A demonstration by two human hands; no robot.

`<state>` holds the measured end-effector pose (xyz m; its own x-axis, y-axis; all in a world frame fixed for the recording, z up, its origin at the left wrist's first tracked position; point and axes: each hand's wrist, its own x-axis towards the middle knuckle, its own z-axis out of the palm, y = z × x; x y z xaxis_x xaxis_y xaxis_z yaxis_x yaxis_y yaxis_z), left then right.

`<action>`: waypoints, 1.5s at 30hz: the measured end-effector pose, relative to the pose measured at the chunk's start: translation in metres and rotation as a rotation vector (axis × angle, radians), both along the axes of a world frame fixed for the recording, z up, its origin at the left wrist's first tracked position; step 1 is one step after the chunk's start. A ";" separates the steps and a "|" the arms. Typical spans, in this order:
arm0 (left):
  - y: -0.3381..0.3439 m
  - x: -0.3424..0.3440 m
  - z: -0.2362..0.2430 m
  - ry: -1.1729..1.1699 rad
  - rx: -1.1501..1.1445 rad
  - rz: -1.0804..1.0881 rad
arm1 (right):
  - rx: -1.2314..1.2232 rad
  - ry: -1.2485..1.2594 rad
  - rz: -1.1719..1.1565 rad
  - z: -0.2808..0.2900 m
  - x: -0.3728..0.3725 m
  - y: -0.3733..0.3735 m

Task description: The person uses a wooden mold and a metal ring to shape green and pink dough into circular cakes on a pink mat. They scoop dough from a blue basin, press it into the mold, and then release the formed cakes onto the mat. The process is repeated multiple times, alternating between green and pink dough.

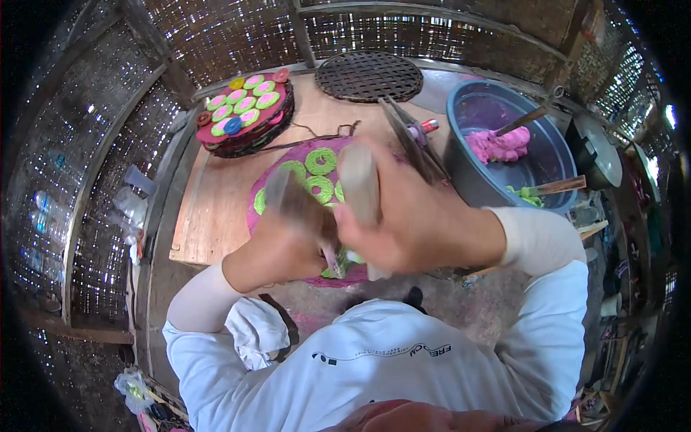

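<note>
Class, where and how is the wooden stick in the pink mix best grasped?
Probably by the bare upper end of the wooden stick, with the right hand coming from above: the stick's lower end is sunk in the pink mix, while its free end slants up toward the far-right rim of the blue-grey tub.

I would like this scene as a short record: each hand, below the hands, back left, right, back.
Left hand: grips a dark wooden piece, blurred
Right hand: grips a pale wooden piece
Below hands: round purple tray with green rings
Back left: stacked round trays bearing pink-and-green rounds
Right: blue basin holding pink paste
Back: dark woven tray
</note>
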<state>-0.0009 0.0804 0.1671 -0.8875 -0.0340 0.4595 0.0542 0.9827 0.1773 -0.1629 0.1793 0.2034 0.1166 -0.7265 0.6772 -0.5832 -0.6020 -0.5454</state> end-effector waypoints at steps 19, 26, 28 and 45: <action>0.026 -0.204 -0.005 0.976 0.810 -0.394 | 0.136 -0.972 -0.081 -0.025 -0.232 0.044; -0.016 -0.202 0.019 1.218 0.318 -0.103 | 1.053 1.034 -1.011 -0.073 -0.307 0.135; -0.023 -0.215 0.014 1.189 0.316 0.000 | 1.084 1.112 -0.973 -0.078 -0.316 0.140; -0.018 -0.325 -0.110 0.872 0.448 0.300 | 1.104 1.044 -0.597 -0.062 -0.390 0.132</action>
<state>-0.3258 0.0623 0.0574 -0.1774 -0.5268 0.8313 0.1025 0.8302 0.5480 -0.5529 0.3116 0.1419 -0.2947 -0.8850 -0.3603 -0.9483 0.2244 0.2244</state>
